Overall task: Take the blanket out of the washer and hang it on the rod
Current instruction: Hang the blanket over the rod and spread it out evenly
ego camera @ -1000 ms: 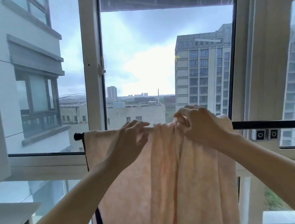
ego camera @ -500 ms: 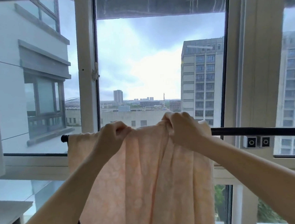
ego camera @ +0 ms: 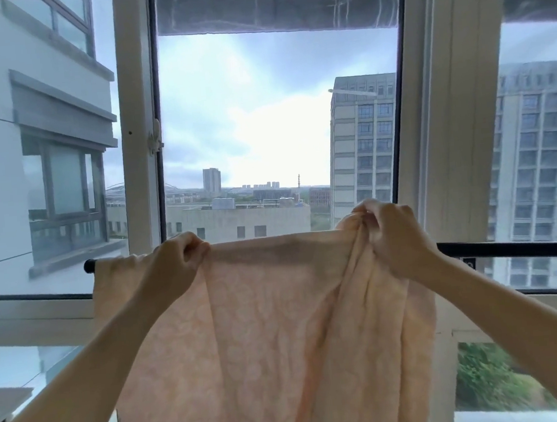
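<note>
A: Where is the blanket?

B: Over the rod, at its left end. It covers the rod from just inside the black end cap almost to the right window post, and the peach cloth hangs down in front past the bottom of the view.

A: And the hands?

B: Both are up at the rod, well apart. The left hand is curled into a fist, pinching the top fold of the blanket near the left end. The right hand is closed on a bunched wad of cloth at the blanket's right edge and holds it a little above the rod.

A: How does the cloth lie between them?

B: Fairly flat and stretched along the top. Below the right hand it gathers into long vertical folds.

A: Is the right part of the rod bare?

B: Yes, it runs on dark and uncovered to the right edge of the view, in front of the glass.

A: Anything behind?

B: An open window, with tall buildings and a cloudy sky.
</note>
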Motion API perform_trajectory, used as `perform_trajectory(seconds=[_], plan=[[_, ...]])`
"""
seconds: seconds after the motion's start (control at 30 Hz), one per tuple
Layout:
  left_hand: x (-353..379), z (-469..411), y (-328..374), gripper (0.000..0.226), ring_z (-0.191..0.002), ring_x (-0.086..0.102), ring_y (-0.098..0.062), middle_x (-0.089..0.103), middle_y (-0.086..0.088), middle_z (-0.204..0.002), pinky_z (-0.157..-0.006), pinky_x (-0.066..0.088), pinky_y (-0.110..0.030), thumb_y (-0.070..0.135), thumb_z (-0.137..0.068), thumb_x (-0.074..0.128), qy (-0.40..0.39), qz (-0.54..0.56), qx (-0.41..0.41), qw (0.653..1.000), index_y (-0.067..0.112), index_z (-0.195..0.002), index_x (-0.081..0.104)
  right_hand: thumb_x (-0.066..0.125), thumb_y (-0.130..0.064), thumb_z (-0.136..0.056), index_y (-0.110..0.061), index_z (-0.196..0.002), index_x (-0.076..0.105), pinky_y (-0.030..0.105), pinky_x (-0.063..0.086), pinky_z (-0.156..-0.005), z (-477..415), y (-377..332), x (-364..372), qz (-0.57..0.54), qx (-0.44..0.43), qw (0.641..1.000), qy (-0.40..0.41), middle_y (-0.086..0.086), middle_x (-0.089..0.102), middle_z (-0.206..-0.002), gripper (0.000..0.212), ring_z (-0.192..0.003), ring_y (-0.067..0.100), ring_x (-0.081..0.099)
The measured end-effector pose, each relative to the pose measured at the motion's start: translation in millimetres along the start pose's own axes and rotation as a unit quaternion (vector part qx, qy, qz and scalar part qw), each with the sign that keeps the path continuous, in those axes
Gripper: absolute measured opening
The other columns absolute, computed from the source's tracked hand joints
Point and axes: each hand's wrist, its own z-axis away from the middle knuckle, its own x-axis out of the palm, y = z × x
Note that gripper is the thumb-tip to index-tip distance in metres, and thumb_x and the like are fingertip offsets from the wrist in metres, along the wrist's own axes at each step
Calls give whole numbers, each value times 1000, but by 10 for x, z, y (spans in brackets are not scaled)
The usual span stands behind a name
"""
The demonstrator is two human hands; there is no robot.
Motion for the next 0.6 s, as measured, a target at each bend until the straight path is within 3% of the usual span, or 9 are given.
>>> perform_trajectory(seconds=[0.13,0.2,0.3,0.37,0.43,0.5,0.6], plan=[[38,14,41,15,-68,60,-12,63,4,-71,-65,47,-26,14,-93,59,-1,-17,2,1000,19,-79,61,54,-5,-93,-14,-109,65,28,55,-79,14,78,-34,16,-20,1000,-10,3,70,-97,21,-84,17,66],[37,17,91,12,-77,63,-12,67,3,-84,-74,53,-30,14,-94,57,0,-36,0,999,20,-86,64,55,-1,-91,-16,-105,67,27,53,-83,16,42,-31,14,-43,998,-45,0,67,-100,24,-90,16,64],[85,57,308,17,-92,60,-8,61,9,-108,-81,47,-18,10,-94,56,-1,-15,24,1000,16,-106,67,51,0,-91,-19,-105,68,29,52,-85,29,-50,-16,8,-56,995,-83,-2,66,-104,29,-90,12,62],[145,78,512,20,-95,60,-5,61,11,-111,-86,45,-19,18,-95,57,-18,-2,82,996,17,-113,66,49,-4,-92,-19,-106,66,25,55,-76,50,-112,17,-3,-56,993,-100,-3,66,-102,28,-80,7,63],[234,87,695,24,-92,62,-4,63,11,-111,-85,47,-20,27,-94,58,-47,11,135,990,18,-114,67,51,-14,-92,-21,-105,66,25,55,-67,74,-167,51,-1,-53,993,-109,-8,65,-95,21,-70,4,60],[318,70,819,25,-86,60,0,65,10,-104,-80,47,-14,30,-92,61,-61,22,153,986,16,-111,70,55,-24,-89,-23,-105,65,29,55,-73,90,-208,77,26,-57,992,-111,-11,62,-91,19,-75,5,59],[378,25,884,18,-74,59,7,65,12,-87,-70,48,-6,22,-85,70,-48,55,143,987,13,-101,74,54,-23,-87,-23,-109,63,33,55,-78,114,-243,80,48,-63,990,-116,-9,62,-96,23,-82,9,60]])
